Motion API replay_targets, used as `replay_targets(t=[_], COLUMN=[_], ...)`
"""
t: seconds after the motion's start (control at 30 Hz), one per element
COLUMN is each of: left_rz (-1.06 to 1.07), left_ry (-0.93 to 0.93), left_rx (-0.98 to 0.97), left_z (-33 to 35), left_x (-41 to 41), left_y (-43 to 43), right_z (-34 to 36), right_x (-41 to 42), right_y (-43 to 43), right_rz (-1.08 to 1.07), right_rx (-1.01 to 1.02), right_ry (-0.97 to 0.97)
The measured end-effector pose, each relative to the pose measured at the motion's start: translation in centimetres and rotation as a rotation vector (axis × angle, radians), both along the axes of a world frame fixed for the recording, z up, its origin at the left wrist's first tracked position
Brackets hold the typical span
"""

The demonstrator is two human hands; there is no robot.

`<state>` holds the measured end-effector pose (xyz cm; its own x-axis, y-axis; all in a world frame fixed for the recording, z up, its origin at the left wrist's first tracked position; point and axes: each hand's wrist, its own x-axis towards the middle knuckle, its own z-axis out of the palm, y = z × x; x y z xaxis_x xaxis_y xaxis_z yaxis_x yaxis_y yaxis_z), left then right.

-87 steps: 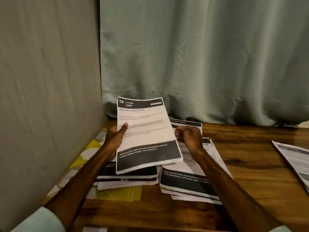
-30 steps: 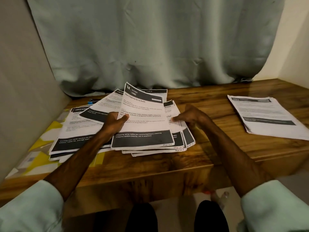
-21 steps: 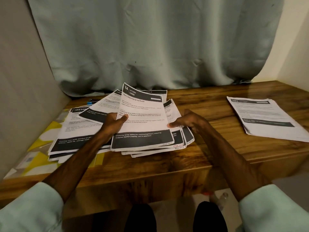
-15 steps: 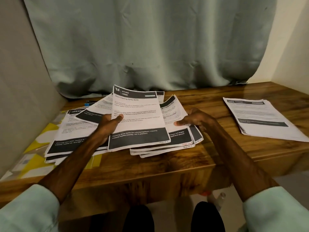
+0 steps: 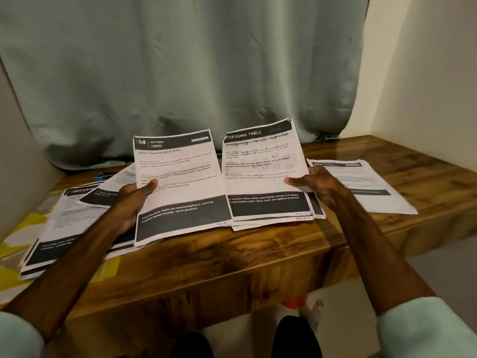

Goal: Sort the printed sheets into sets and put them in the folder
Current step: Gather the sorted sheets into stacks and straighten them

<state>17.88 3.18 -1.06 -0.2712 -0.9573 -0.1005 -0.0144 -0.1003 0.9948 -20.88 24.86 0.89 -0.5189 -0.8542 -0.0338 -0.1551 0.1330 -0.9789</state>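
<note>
The sheets (image 5: pixel 180 177) are white with black bands, the bench (image 5: pixel 258 254) is brown wood grain, the curtain (image 5: pixel 180 60) pale green.

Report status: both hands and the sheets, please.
Left hand grips KITCHEN sheet. Right hand grips DRESSING TABLE stack. Loose sheets spread on table at left.

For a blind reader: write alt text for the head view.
A person's left hand holds a KITCHEN sheet and the right hand a DRESSING TABLE bundle, side by side over a wooden table. A loose pile lies at left, a neat stack at right.
</note>
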Motion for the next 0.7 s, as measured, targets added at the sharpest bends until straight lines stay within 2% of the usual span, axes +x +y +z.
replay_targets(t=[0.17, 0.5, 0.7], left_rz=[-0.124, -0.093, -0.097], left_ry=[0.133, -0.091, -0.056], left_rx=[0.006, -0.062, -0.047], left_z=[1.5, -2.0, -2.5], left_x=[-2.3, -6.6, -6.6], left_y=[0.7, 0.9, 1.2], right_z=[-2.0, -5.0, -4.9], right_x=[-0.1, 0.8, 1.3], right_y=[0.0, -1.0, -0.6], right_rz=[0.016, 0.009, 0.012], right_rx=[-0.052, -0.045, -0.110], right_ry=[-0.120, 0.012, -0.022])
